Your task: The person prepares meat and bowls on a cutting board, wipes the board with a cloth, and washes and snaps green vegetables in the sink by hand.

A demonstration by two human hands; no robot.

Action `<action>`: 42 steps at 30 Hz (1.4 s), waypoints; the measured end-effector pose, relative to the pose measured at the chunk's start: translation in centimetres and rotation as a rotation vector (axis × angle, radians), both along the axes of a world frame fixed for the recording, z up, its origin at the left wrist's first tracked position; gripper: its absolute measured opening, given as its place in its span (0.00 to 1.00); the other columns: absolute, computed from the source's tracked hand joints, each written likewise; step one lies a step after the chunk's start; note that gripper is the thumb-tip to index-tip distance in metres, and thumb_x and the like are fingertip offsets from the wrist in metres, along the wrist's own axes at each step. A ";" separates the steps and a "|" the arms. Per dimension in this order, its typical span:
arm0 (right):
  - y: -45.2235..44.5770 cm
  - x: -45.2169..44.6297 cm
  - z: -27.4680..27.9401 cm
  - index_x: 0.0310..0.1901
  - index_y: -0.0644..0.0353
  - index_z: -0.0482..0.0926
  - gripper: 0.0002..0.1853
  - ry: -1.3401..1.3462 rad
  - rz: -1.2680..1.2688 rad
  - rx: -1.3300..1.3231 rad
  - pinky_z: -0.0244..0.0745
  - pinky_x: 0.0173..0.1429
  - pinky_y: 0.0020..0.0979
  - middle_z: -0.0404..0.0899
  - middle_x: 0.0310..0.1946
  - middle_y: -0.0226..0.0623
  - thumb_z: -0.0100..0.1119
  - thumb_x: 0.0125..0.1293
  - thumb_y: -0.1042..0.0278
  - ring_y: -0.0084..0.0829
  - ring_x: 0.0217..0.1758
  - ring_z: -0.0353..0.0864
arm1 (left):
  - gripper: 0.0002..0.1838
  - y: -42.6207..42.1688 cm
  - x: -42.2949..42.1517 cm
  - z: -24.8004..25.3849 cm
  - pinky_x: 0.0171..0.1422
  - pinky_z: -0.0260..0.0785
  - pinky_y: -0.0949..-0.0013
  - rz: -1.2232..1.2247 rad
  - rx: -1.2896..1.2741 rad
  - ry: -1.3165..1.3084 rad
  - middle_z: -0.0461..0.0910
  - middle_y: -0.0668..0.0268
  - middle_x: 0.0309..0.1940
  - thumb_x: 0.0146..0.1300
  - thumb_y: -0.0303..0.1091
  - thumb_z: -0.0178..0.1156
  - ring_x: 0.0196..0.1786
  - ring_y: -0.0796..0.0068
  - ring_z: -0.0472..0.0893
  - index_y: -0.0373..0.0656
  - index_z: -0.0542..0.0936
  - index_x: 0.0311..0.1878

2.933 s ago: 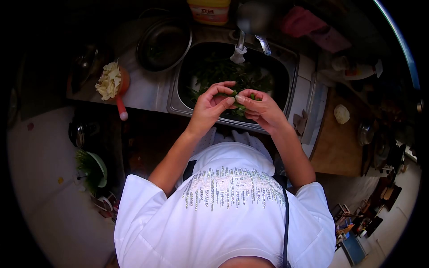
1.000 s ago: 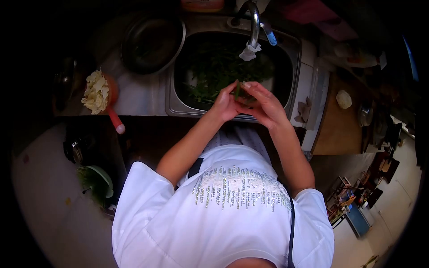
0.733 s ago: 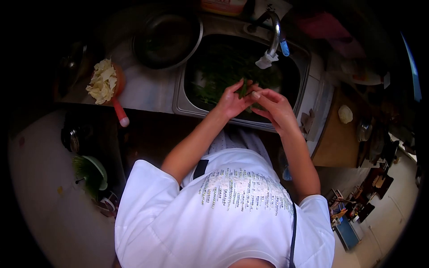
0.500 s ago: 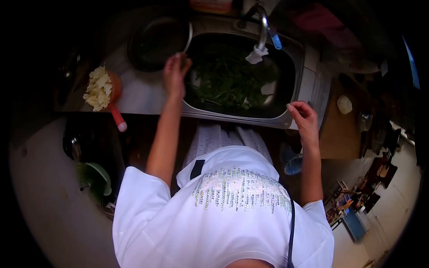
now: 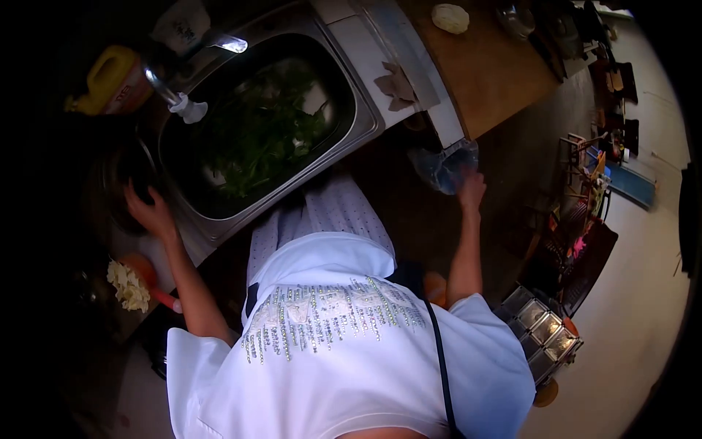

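My left hand [image 5: 151,214] is beside the sink's left end, thumb and fingers apart, over the edge of a dark round bowl [image 5: 117,192]. I see nothing held in it. At the right, my right hand [image 5: 472,192] reaches to a bluish clear plastic bag [image 5: 441,170] that hangs below the counter corner. Its fingertips overlap the bag and are blurred, so their grip is unclear. Green leafy vegetables [image 5: 256,132] lie in the metal sink [image 5: 369,117], under a faucet [image 5: 162,89] with a white cloth-like piece at its spout.
Pale cut pieces fill a red-handled strainer or scoop [image 5: 130,284] on the left counter. A yellow jug [image 5: 113,82] stands behind the faucet. On the brown board [image 5: 486,69] sits a pale round item [image 5: 450,19]. A crumpled brown piece [image 5: 396,86] lies on the counter ledge.
The view has turned to the right. My right hand has moved from the sink's right corner out to the plastic bag. My left hand stays near the bowl, with its fingers wider apart.
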State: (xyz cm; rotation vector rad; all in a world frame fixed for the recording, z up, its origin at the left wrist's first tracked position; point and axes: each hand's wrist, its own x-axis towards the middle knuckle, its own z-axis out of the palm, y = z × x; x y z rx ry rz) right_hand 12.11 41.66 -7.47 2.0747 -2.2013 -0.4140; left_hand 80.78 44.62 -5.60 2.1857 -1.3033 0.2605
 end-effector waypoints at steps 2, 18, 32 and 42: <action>0.0 -2.0 -3.7 0.50 0.56 0.79 0.19 -0.592 -0.448 -0.204 0.68 0.43 0.29 0.79 0.37 0.43 0.57 0.62 0.54 0.36 0.38 0.75 | 0.24 -0.6 -1.8 0.1 0.66 0.57 0.57 0.005 0.044 -0.008 0.68 0.50 0.59 0.57 0.29 0.54 0.62 0.51 0.66 0.38 0.70 0.58; -0.3 -2.8 -4.2 0.51 0.52 0.77 0.27 0.040 -0.339 0.186 0.55 0.62 0.54 0.71 0.56 0.41 0.61 0.54 0.43 0.41 0.65 0.62 | 0.23 0.4 -9.0 -2.3 0.65 0.58 0.61 -0.270 0.205 0.325 0.70 0.61 0.59 0.53 0.20 0.49 0.60 0.57 0.68 0.48 0.76 0.52; -4.1 4.7 8.2 0.55 0.56 0.75 0.20 0.003 0.131 0.008 0.68 0.54 0.37 0.78 0.45 0.42 0.57 0.62 0.59 0.41 0.52 0.75 | 0.25 -0.1 -9.1 -5.9 0.65 0.60 0.60 -0.346 0.303 0.567 0.71 0.54 0.57 0.52 0.23 0.57 0.61 0.54 0.69 0.45 0.71 0.57; -15.5 36.1 -6.9 0.66 0.51 0.58 0.34 -0.879 0.511 0.263 0.50 0.69 0.50 0.54 0.67 0.51 0.58 0.58 0.57 0.56 0.70 0.49 | 0.36 -7.5 -15.7 -15.3 0.71 0.41 0.43 -0.234 0.525 0.104 0.52 0.50 0.68 0.56 0.55 0.57 0.71 0.45 0.48 0.48 0.64 0.64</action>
